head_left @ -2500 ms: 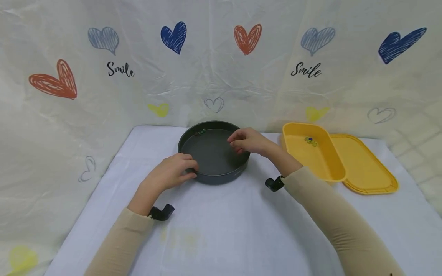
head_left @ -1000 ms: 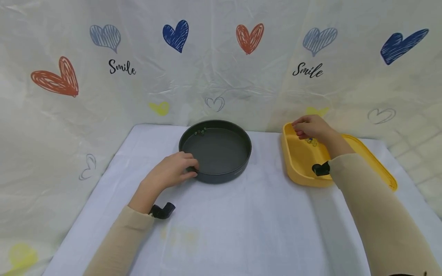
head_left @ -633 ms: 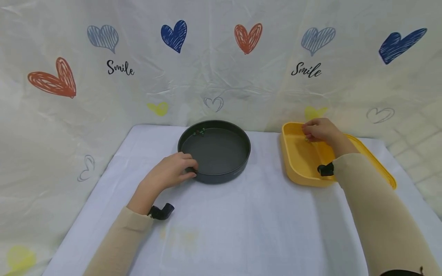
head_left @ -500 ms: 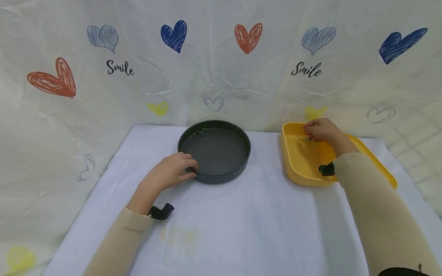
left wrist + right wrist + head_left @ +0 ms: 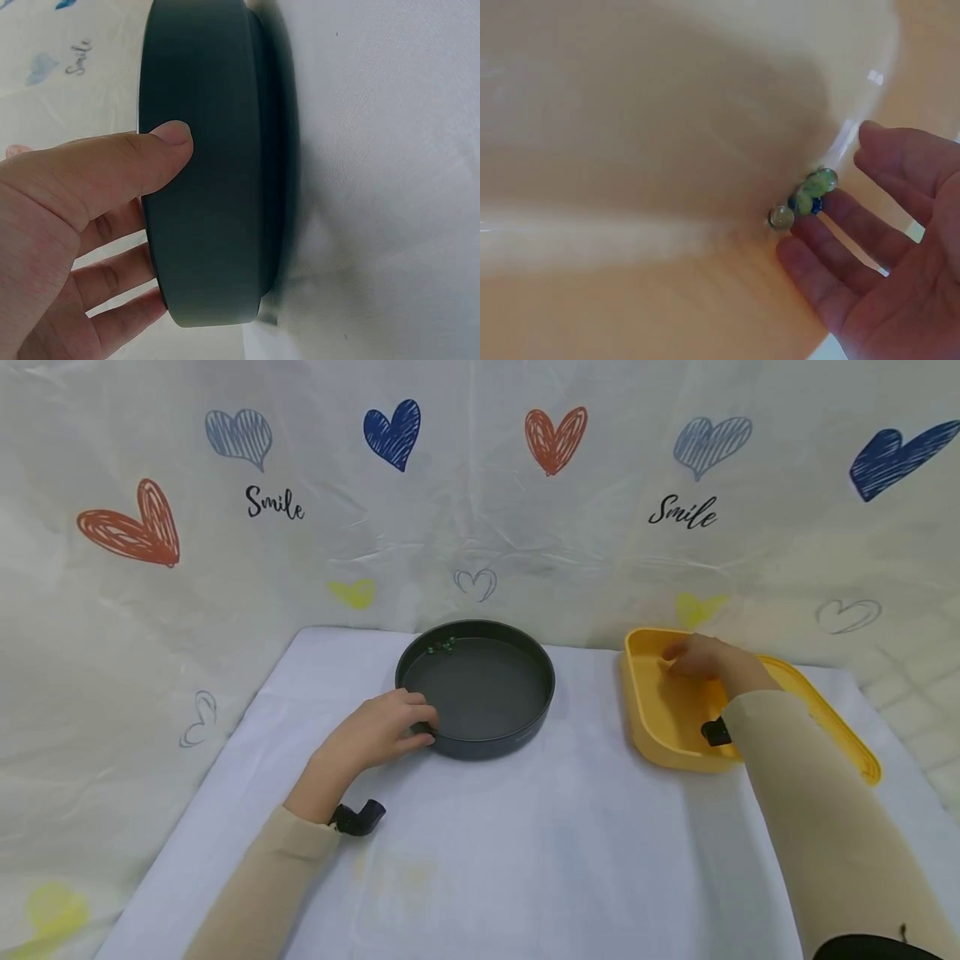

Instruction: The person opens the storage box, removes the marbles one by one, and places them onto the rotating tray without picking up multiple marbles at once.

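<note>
Two hands (image 5: 386, 727) (image 5: 708, 658), one pan (image 5: 480, 693), one container (image 5: 675, 757), one lid (image 5: 823, 712), several marbles (image 5: 804, 202)

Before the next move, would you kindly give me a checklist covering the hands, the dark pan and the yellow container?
1. Left hand on the dark pan: ok, thumb against the outer wall, other fingers across the rim.
2. Room in the pan: ok, small green balls cluster at the far left; the rest of the visible floor is bare.
3. Yellow container open: ok, the lid lies to its right.
4. Right hand at the glass marbles: ok, fingertips beside them.
5. Marble pinched: not ok, the thumb stands apart from them.
6. Marble count in the container: cannot tell, they overlap.
</note>
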A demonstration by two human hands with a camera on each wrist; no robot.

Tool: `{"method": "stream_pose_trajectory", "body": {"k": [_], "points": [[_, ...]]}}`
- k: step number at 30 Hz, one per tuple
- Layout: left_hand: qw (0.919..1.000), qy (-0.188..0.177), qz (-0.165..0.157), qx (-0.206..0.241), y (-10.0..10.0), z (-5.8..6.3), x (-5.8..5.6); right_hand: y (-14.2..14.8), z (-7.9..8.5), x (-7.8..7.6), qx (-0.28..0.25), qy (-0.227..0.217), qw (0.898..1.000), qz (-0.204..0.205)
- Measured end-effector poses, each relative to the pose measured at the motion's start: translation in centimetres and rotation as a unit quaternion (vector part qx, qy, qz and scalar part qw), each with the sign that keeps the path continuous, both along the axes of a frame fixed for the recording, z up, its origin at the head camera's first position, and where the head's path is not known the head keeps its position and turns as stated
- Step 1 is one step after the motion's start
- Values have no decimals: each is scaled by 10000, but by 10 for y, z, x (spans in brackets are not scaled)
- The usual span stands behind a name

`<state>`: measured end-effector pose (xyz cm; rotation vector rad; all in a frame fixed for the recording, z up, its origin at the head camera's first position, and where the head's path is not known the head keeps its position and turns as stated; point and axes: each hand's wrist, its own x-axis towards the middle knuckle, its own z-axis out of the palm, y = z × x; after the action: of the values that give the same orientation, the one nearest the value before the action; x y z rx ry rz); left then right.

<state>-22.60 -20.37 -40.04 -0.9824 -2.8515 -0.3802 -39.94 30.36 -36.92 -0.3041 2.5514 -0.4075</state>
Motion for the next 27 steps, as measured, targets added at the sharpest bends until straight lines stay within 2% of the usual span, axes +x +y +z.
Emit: {"method": "stream_pose_trajectory", "body": {"k": [10, 16, 21, 24, 27], "points": [[10000, -59, -19, -31, 3, 4, -1, 3, -1, 8, 98, -154, 9998, 4], [10000, -70, -48, -21, 3, 3, -2, -3, 10, 15, -233, -1007, 9945, -165], [10000, -91, -1, 13, 4, 4, -2, -6, 20, 23, -212, -1573, 9869, -282], [9999, -105, 20, -12, 4, 4, -1, -5, 23, 25, -309, -1526, 9873, -310], [9999, -98, 23, -50, 4, 3, -1, -4, 24, 24, -518, -1208, 9908, -310]]}}
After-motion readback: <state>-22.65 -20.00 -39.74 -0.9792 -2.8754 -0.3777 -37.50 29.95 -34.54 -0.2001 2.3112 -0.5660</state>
